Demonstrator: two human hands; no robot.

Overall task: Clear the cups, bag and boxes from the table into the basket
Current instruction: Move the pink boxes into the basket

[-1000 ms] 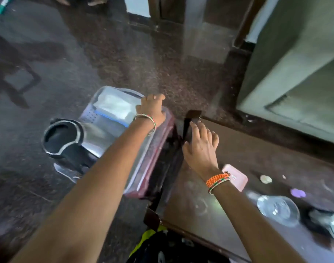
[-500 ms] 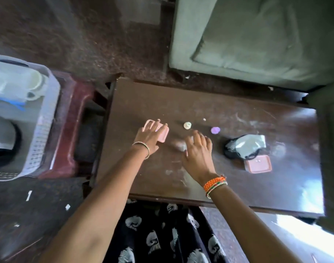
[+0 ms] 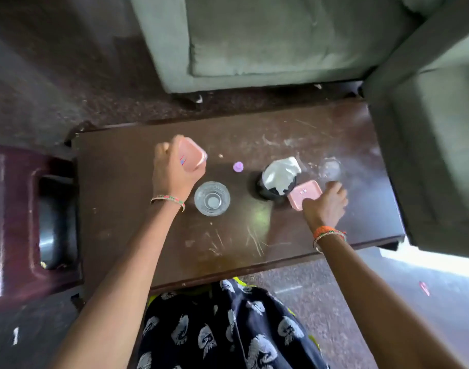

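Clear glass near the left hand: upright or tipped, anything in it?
Upright. The clear glass stands on the table with its round mouth facing the camera; the base shows through. It looks empty, though a little clear liquid cannot be ruled out.

Couldn't read any text anywhere; the pink box [image 3: 192, 158] had small red and blue marks, too blurry to read.

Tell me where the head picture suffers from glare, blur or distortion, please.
In the head view, window glare washes the dark brown wooden table at its right end, nearly hiding a clear plastic cup; motion blur softens the right hand; the wide lens bends the table edges and the grey-green sofa.
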